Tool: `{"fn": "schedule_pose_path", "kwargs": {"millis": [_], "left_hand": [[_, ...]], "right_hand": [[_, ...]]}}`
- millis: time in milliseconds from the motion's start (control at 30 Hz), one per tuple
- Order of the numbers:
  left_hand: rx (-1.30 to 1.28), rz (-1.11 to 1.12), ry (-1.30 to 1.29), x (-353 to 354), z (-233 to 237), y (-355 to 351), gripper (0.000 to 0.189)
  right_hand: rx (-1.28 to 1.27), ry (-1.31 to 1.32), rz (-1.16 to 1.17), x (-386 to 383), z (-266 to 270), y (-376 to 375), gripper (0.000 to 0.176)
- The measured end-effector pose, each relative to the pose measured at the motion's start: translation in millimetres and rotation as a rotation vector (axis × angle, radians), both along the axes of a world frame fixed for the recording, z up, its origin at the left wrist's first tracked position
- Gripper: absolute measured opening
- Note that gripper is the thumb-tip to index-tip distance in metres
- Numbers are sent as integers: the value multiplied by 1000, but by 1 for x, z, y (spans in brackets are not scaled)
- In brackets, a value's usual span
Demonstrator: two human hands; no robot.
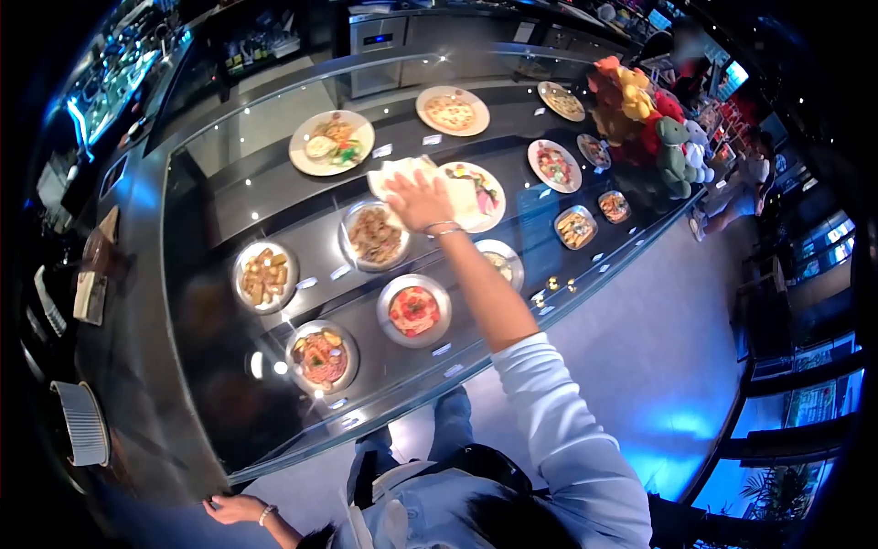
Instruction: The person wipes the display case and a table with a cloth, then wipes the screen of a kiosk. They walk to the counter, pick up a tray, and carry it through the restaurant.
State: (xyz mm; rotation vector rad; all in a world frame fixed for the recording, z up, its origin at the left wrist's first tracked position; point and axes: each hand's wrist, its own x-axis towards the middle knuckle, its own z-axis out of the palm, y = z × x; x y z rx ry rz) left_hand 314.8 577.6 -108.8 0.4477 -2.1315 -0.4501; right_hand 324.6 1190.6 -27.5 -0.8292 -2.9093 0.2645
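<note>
The right hand (pixel 419 199), palm flat and unclenched, is pressing directly on a pale cloth (pixel 395 174) on the glass display case (pixel 229 165). The left hand (pixel 233 508), grip unclear, is resting well apart.

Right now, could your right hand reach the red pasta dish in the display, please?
Probably not: the right hand rests on a cloth atop the glass top, and the red pasta dish sits beneath that glass.

Glass display counter (pixel 197 265), pale cloth (pixel 400 172) on top, plush toys (pixel 640 114) at far end, food plates (pixel 331 142) inside
</note>
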Motion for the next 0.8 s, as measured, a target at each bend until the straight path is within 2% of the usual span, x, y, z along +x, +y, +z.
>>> {"fn": "schedule_pose_path", "kwargs": {"millis": [100, 167, 200, 233, 267, 300, 333, 400, 433, 467, 533, 600, 633, 667, 733, 767, 800], "left_hand": [[23, 164, -55, 33, -30, 13, 42], [154, 222, -178, 53, -30, 47, 41], [218, 258, -240, 67, -25, 64, 40], [256, 232, -242, 78, -14, 90, 41], [223, 220, -247, 82, -15, 103, 39], [190, 207, -253, 87, -22, 114, 38], [160, 193, -258, 89, -25, 125, 37], [369, 92, -255, 89, -20, 152, 41], [473, 40, -253, 89, -18, 165, 43], [529, 45, -222, 88, -20, 175, 41], [629, 55, -154, 83, -28, 187, 38], [985, -252, -37, 77, -45, 181, 41], [1093, -264, -20, 76, -34, 188, 44], [1203, -278, -1, 77, -22, 203, 48], [1381, -244, 97, 79, -3, 221, 48], [1446, -261, 122, 79, -7, 218, 47], [1414, -253, 119, 79, -6, 217, 47]], "right_hand": [[59, -5, -98, 75, -4, 81, 44], [212, -9, -128, 131, -7, 133, 41], [193, 3, -182, 161, -7, 156, 39], [250, 77, -198, 193, -16, 184, 35], [425, -4, -142, 226, -7, 202, 31], [529, 87, -188, 260, -14, 220, 27], [562, -30, -174, 290, -11, 240, 27], [564, -95, -360, 337, -12, 266, 31], [374, -239, -530, 345, 4, 263, 34], [242, -250, -617, 357, -3, 281, 37], [196, -65, -710, 355, -25, 291, 40], [158, -72, -551, 336, -19, 260, 41], [138, -73, -469, 321, -18, 237, 41], [385, -207, -259, 309, -26, 209, 41], [362, -272, -91, 264, -5, 118, 44], [392, -207, -22, 248, -4, 75, 46], [313, -199, 54, 231, 12, 31, 49]]}}
